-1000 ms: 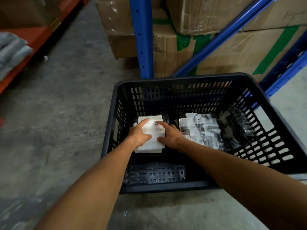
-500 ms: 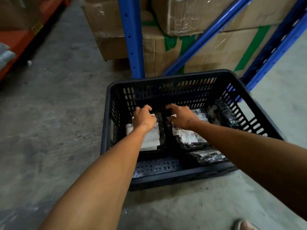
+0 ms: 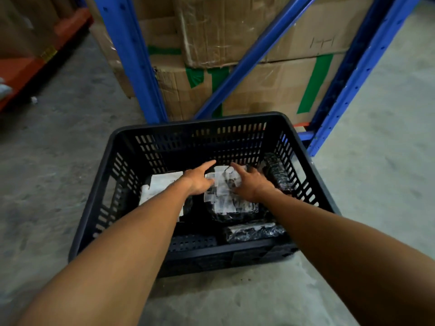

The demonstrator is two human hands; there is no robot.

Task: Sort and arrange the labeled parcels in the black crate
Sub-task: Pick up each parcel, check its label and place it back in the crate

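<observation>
A black slotted crate [image 3: 113, 165] stands on the concrete floor. Inside at the left lies a parcel with a plain white label [image 3: 160, 187]. In the middle lies a black parcel covered with several white labels [image 3: 223, 196]. My left hand [image 3: 199, 178] rests on that parcel's left edge and my right hand [image 3: 249, 184] on its right edge, fingers spread and pointing at the crate's far wall. A black wrapped parcel [image 3: 276, 171] leans on the right wall. Another black parcel [image 3: 254, 231] lies by the near wall.
Blue rack uprights [image 3: 134, 64] and a diagonal brace [image 3: 254, 55] stand right behind the crate, with taped cardboard boxes [image 3: 270, 83] between them. An orange shelf [image 3: 28, 67] runs along the far left. Bare concrete floor surrounds the crate.
Both hands have moved right, from the white-labelled parcel on the left to the many-labelled parcel in the middle. The camera has shifted, so the crate sits more central.
</observation>
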